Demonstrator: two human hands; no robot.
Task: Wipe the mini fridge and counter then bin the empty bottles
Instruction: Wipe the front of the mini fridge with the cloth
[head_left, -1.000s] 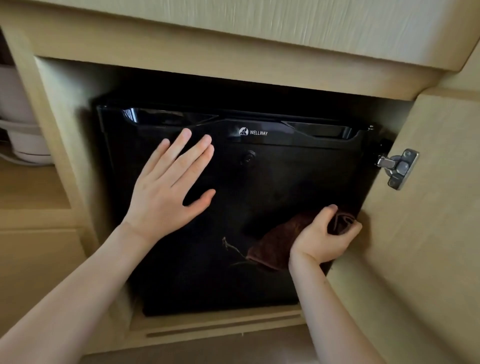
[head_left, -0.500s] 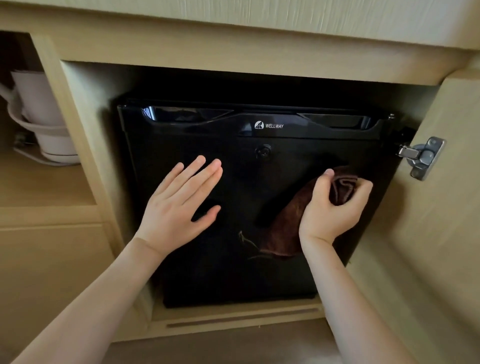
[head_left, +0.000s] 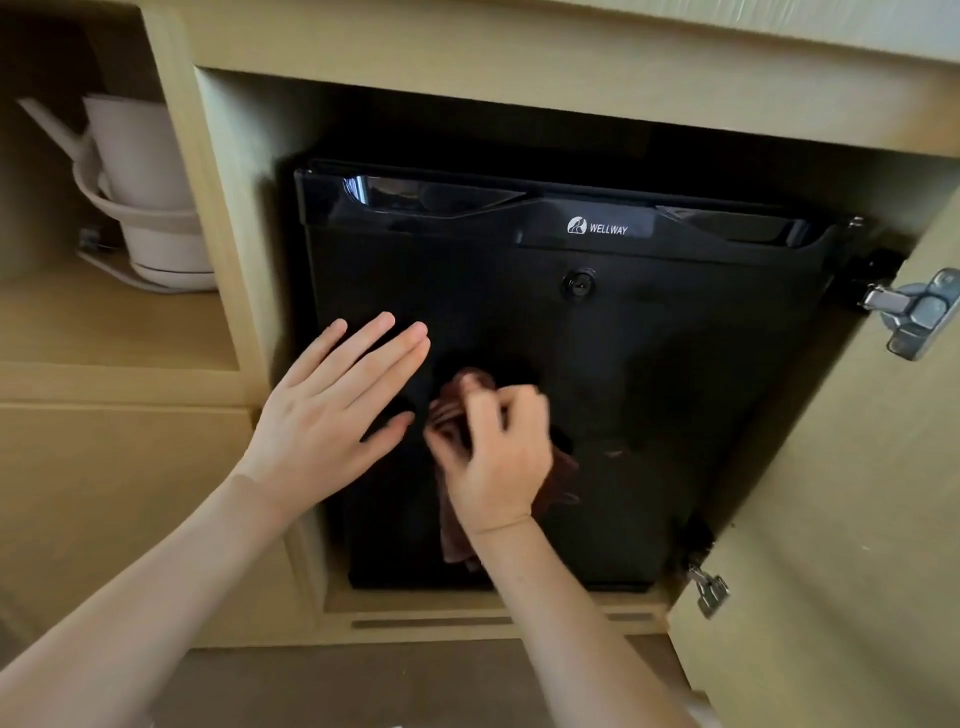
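Observation:
A black mini fridge with its door closed stands inside a light wooden cabinet. My left hand lies flat against the left part of the fridge door, fingers straight and spread. Right beside it, my right hand grips a bunched dark brown cloth and presses it on the middle of the door. Part of the cloth hangs below my wrist. No bottles are in view.
The cabinet door stands open on the right, with a metal hinge at the top and another lower down. A white kettle on its base sits on the shelf to the left. A wooden plinth runs below the fridge.
My right hand has swept the cloth from the door's right edge, first upward, then left to the middle next to my left hand. The left hand stayed flat on the door.

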